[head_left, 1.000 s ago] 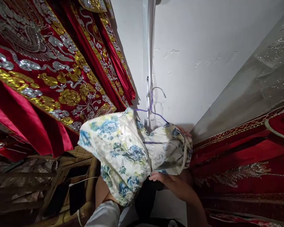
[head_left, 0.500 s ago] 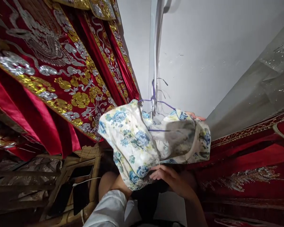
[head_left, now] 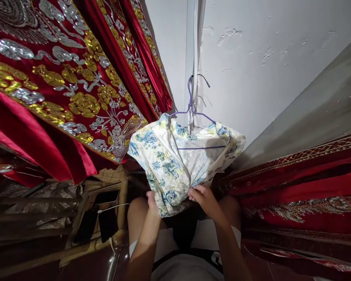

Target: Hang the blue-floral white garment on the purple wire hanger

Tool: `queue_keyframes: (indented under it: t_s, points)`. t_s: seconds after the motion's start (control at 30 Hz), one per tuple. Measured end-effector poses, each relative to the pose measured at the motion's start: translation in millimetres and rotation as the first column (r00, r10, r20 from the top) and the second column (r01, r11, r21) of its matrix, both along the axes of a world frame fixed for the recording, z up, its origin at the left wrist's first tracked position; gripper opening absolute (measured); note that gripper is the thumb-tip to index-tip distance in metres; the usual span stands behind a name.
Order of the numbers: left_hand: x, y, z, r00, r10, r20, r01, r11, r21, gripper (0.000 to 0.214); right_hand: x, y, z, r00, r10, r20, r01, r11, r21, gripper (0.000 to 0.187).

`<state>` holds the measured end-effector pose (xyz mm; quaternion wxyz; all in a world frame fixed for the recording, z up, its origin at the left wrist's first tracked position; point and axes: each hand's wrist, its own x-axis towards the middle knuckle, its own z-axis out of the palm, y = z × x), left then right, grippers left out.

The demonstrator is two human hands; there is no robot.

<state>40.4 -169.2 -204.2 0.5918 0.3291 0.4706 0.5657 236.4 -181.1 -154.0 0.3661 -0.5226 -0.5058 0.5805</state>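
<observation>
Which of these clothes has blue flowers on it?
The whitish top on the purple hanger. The embroidered clothes to its left and right are red instead.

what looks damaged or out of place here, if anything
The white wall has scattered rough marks at upper right, like chipped or peeling paint, odd against the smooth surface around them. The floral garment sits on its purple hanger with no clear tear or spill.

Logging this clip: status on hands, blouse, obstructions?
Right hand pinching floral blouse at lower front. Left hand at its lower side, partly hidden. Blouse on purple hanger. No obstruction visible at hands.
</observation>
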Motion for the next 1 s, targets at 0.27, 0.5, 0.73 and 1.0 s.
queue_keyframes:
  t_s: [0.27,0.5,0.73,1.0]
  points:
    - [24,8,-0.2,0.683,0.629,-0.371,-0.491,0.772,0.404,0.035,0,4,-15.8,0.988,-0.085,0.127,0.084,0.996,0.014,0.036]
    - [79,-3,-18.9,0.802,-0.045,-0.595,0.241,0.937,0.253,0.023,7,8,-3.9,0.991,0.028,0.133,-0.029,1.0,-0.001,0.032]
    - [89,15,-34.4,0.706,-0.026,-0.707,0.301,0.915,0.268,0.035,0,87,106.8,0.958,-0.263,-0.113,0.285,0.919,0.274,0.036]
    - [68,23,-5.0,0.704,-0.139,-0.697,0.463,0.834,0.301,0.021,-21,98,168.0,0.944,-0.232,-0.236,0.309,0.874,0.375,0.028]
